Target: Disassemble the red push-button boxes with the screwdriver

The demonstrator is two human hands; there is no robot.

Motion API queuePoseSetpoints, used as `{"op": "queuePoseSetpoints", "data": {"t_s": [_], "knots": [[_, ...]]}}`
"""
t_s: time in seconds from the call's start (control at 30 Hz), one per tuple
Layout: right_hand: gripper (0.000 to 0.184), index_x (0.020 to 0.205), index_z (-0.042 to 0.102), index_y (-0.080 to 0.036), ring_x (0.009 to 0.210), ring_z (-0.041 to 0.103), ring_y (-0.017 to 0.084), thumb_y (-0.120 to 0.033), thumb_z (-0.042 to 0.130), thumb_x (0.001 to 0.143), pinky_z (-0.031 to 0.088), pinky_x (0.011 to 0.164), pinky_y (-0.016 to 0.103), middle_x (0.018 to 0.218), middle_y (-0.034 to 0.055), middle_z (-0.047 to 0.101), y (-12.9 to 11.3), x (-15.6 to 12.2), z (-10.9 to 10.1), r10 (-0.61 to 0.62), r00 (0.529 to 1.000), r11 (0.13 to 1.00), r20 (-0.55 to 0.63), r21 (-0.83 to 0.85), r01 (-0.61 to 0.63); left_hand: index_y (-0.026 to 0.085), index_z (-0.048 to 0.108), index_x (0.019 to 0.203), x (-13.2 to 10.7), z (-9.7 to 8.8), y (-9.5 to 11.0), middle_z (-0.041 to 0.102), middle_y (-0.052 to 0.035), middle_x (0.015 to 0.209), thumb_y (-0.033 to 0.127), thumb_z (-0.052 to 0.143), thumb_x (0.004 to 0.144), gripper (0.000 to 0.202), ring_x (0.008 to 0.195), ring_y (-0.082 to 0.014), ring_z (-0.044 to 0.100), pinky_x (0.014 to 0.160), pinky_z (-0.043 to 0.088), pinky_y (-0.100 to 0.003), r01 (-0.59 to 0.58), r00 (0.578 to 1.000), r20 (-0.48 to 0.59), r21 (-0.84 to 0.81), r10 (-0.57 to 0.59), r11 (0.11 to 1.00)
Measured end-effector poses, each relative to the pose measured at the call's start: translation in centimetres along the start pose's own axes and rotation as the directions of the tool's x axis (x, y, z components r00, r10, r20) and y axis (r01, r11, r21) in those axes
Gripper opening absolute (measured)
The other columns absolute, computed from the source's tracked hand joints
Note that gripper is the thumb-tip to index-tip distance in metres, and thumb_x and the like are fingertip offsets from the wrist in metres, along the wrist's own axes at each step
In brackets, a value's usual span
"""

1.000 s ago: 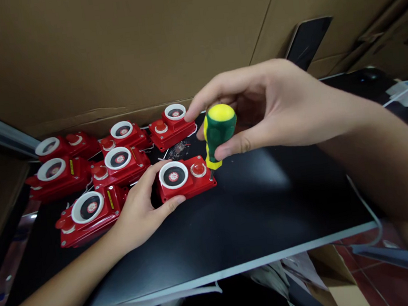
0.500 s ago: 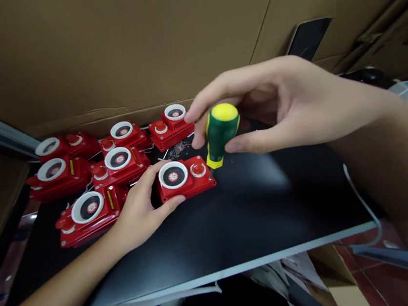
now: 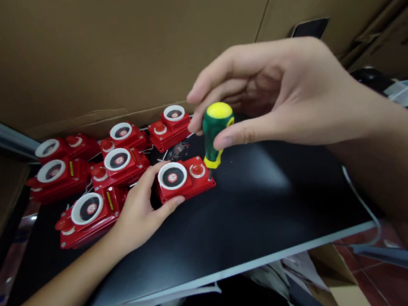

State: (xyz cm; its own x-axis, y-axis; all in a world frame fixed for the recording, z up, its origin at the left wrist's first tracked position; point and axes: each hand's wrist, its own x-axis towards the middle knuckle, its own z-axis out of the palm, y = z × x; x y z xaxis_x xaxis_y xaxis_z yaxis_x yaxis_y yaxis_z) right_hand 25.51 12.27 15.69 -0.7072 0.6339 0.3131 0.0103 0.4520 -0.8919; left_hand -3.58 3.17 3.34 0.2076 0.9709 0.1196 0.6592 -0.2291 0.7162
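Note:
A red alarm unit with a white-rimmed round horn and a small red lamp lies on the black table. My left hand grips its left end, thumb along the near side and fingers round the far side. A green and yellow screwdriver stands nearly upright, its tip on the screw at the unit's near right corner. My right hand has its thumb against the near side of the handle and its fingers curved behind it; how firmly they touch the handle is partly hidden.
Several more red alarm units crowd the table's left and back. A small heap of screws lies behind the held unit. Cardboard walls the back, with a phone against it. A pale cable hangs over the right edge.
My right hand has shifted its hold on the screwdriver, rising slightly, with the thumb now across the handle. The screwdriver's tip stays at the same corner. My left hand and the unit keep their place.

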Motion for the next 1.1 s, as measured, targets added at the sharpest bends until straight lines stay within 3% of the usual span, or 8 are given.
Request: {"op": "queuePoseSetpoints", "data": {"t_s": [0.13, 0.23, 0.4, 0.53, 0.7, 0.8, 0.93, 1.1], "knots": [[0.014, 0.107, 0.073, -0.019, 0.117, 0.075, 0.022, -0.017, 0.076, 0.093, 0.061, 0.103, 0.036, 0.115, 0.0052, 0.081, 0.8, 0.2, -0.2, -0.065, 0.983, 0.985, 0.17, 0.169, 0.036, 0.021, 0.058, 0.151, 0.0, 0.0, 0.0, 0.072, -0.0147, 0.152, 0.064, 0.081, 0.094, 0.074, 0.139, -0.0376, 0.071, 0.124, 0.055, -0.056, 0.0, 1.0, 0.0, 0.0, 0.0, 1.0], [0.018, 0.097, 0.07, -0.02, 0.104, 0.075, 0.02, -0.026, 0.087, 0.091, 0.062, 0.093, 0.031, 0.099, 0.0009, 0.076, 1.6, 0.2, 1.0, -0.058, 0.997, 0.983, 0.049, 0.175, 0.049, 0.022, 0.058, 0.15, 0.1, 0.0, -0.1, 0.072, -0.0147, 0.153, 0.063, 0.08, 0.095, 0.072, 0.139, -0.0374, 0.071, 0.124, 0.055, -0.056, -0.009, 1.0, 0.0, -0.006, 0.009, 1.0], [0.047, 0.115, 0.065, -0.022, 0.078, 0.078, 0.018, -0.033, 0.1, 0.085, 0.064, 0.081, 0.032, 0.073, -0.008, 0.069, 3.2, 0.7, 3.8, -0.033, 0.979, 0.892, -0.202, 0.435, 0.119, 0.023, 0.058, 0.15, 0.0, 0.1, -0.1, 0.072, -0.0146, 0.152, 0.064, 0.081, 0.094, 0.074, 0.139, -0.0382, 0.071, 0.124, 0.055, -0.058, 0.002, 1.0, -0.005, -0.013, -0.002, 1.0], [0.055, 0.087, 0.058, -0.024, 0.077, 0.073, 0.014, -0.047, 0.107, 0.073, 0.059, 0.068, 0.027, 0.084, -0.005, 0.071, 5.3, 1.3, 4.5, -0.017, 0.957, 0.859, -0.289, 0.485, 0.162, 0.022, 0.059, 0.151, 0.0, 0.2, -0.2, 0.073, -0.0145, 0.151, 0.065, 0.081, 0.094, 0.074, 0.138, -0.038, 0.072, 0.123, 0.056, -0.057, -0.007, 1.0, -0.01, -0.01, 0.007, 1.0], [0.059, 0.09, 0.066, -0.023, 0.083, 0.075, 0.015, -0.06, 0.106, 0.068, 0.062, 0.073, 0.026, 0.088, -0.0025, 0.073, 5.7, 1.5, 4.3, -0.039, 0.968, 0.862, -0.246, 0.482, 0.158, 0.023, 0.059, 0.15, 0.1, 0.2, -0.1, 0.073, -0.0133, 0.15, 0.061, 0.081, 0.096, 0.07, 0.137, -0.0363, 0.072, 0.122, 0.057, -0.054, -0.03, 1.0, -0.008, 0.001, 0.03, 1.0], [0.057, 0.104, 0.068, -0.023, 0.084, 0.078, 0.016, -0.066, 0.097, 0.08, 0.063, 0.078, 0.028, 0.091, -0.0011, 0.076, 4.8, 1.2, 4.6, -0.003, 0.985, 0.846, -0.17, 0.525, 0.093, 0.023, 0.059, 0.15, 0.1, 0.1, 0.0, 0.073, -0.0129, 0.15, 0.06, 0.08, 0.096, 0.069, 0.136, -0.0361, 0.073, 0.122, 0.056, -0.054, -0.03, 1.0, -0.004, 0.006, 0.03, 1.0], [0.052, 0.107, 0.063, -0.023, 0.068, 0.067, 0.011, -0.074, 0.073, 0.1, 0.057, 0.065, 0.025, 0.09, -0.0023, 0.072, 4.7, 0.9, 5.4, 0.005, 0.99, 0.809, -0.144, 0.582, 0.081, 0.023, 0.059, 0.15, 0.1, 0.1, 0.1, 0.073, -0.0125, 0.15, 0.061, 0.08, 0.096, 0.068, 0.136, -0.0362, 0.073, 0.122, 0.057, -0.054, -0.031, 1.0, -0.003, 0.012, 0.031, 0.999], [0.058, 0.099, 0.058, -0.024, 0.06, 0.06, 0.008, -0.069, 0.092, 0.086, 0.051, 0.056, 0.022, 0.087, -0.005, 0.068, 5.9, 1.1, 5.8, -0.029, 0.985, 0.779, -0.172, 0.613, 0.13, 0.022, 0.059, 0.149, 0.1, 0.1, 0.1, 0.074, -0.0128, 0.148, 0.06, 0.079, 0.097, 0.068, 0.134, -0.0354, 0.073, 0.121, 0.057, -0.052, -0.043, 0.999, 0.002, 0.009, 0.043, 0.999]]}}
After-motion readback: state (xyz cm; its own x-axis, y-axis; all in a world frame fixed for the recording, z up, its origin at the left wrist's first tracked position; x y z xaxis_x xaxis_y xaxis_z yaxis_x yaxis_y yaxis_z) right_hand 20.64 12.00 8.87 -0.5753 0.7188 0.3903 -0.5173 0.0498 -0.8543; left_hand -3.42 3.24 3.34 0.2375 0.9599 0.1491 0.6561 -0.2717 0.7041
